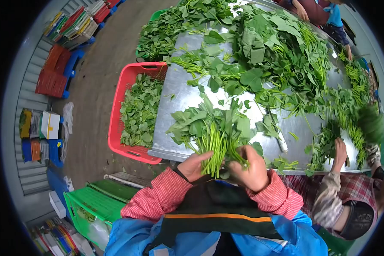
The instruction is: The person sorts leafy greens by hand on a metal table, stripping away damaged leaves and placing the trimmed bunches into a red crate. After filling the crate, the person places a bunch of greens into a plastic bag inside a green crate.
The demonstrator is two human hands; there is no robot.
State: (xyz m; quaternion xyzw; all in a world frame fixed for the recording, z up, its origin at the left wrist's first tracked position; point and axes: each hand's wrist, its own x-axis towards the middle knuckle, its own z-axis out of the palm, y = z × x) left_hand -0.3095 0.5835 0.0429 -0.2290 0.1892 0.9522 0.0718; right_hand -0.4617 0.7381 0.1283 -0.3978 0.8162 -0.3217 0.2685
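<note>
My left hand [196, 165] is wrapped round the lower stems of a bunch of leafy greens [215, 138], close to the near edge of the metal table. Its leaves fan out away from me, and the pale green stem ends point toward my body. At the bunch's right side, my right hand [250, 167] is closed on a few leafy stems, its fingertips partly hidden. Loose leaves and stems lie on the table [175, 91] beyond both hands. A slim tool with a white end [282, 143] rests to the right of the bunch.
A red basket [115, 115] of leaves stands against the table's left side. A large heap of greens [281, 51] covers the far middle. Co-workers' hands [340, 153] handle greens at the right. Green crates [94, 205] sit on the floor at lower left.
</note>
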